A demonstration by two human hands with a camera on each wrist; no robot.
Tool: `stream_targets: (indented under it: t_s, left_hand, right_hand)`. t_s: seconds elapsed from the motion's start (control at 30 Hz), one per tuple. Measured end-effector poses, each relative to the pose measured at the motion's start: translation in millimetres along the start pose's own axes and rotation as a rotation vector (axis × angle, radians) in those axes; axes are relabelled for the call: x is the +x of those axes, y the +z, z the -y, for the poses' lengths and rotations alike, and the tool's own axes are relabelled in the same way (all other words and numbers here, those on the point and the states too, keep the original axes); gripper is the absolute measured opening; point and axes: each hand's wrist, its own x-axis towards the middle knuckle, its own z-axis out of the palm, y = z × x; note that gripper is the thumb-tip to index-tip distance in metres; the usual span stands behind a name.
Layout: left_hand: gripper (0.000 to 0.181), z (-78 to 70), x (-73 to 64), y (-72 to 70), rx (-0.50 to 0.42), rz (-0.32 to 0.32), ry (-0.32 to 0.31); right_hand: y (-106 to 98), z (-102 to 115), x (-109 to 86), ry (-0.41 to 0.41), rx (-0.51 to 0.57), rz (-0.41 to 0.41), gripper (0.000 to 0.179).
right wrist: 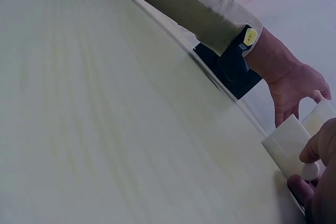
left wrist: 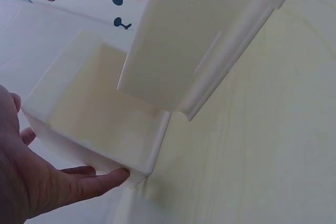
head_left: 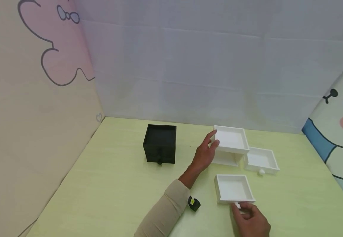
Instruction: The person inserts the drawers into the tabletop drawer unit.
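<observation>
On the pale yellow table (head_left: 100,187), we touch an open-fronted white box (head_left: 230,138) with our left hand (head_left: 204,155), fingers spread; before it, our right hand (head_left: 252,222) pinches a shallow white rectangular drawer (head_left: 234,187) by its rounded knob (head_left: 237,206).

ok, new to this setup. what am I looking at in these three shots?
No robot here: a person is working with two bare hands. The widest picture comes from a camera worn on the head, looking forward and down. The other two come from cameras on the left and right wrists, so the same things appear tilted and close up.

On the pale yellow table stand a black box with a small knob and an open-fronted white housing. A spare white drawer sits beside the housing. The left hand touches the housing's left side. The right hand pinches the knob of another drawer, just in front of the housing.
</observation>
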Motion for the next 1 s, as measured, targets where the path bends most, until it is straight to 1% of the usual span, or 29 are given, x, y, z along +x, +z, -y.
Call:
stream_targets:
  t_s: [0.1,0.23,0.43,0.53,0.7,0.83,0.93,1.0]
  left_hand:
    - [0.047,0.2,-0.1,-0.7,0.0,0.025,-0.018]
    - [0.049,0.7,-0.7,-3.4,0.014,0.069,-0.038]
    - [0.049,2.3,-0.5,-7.9,0.007,0.112,-0.045]
    - [0.049,2.5,-0.8,-9.5,-0.001,0.115,-0.042]
    - [0.049,1.6,-1.4,-10.1,-0.009,0.116,-0.042]
    - [0.05,2.1,-1.0,-8.9,-0.008,0.113,-0.051]
    - [0.05,3.0,-0.7,-8.5,-0.007,0.108,-0.052]
    - [0.05,3.4,-0.7,-8.7,-0.006,0.109,-0.049]
  right_hand:
    - [-1.0,0.8,0.7,0.003,0.032,-0.003,0.024]
    - [-0.4,2.3,-0.3,0.019,0.107,-0.005,0.021]
    - [3.4,3.2,0.0,0.052,0.299,-0.008,0.017]
    - [4.3,2.8,0.7,0.066,0.359,-0.001,0.016]
    - [4.6,1.3,1.2,0.072,0.39,0.001,0.017]
    - [4.2,1.3,1.7,0.108,0.422,0.012,0.018]
    - [3.3,2.9,1.6,0.139,0.428,0.026,0.019]
    - [2.8,3.9,1.2,0.142,0.41,0.028,0.02]
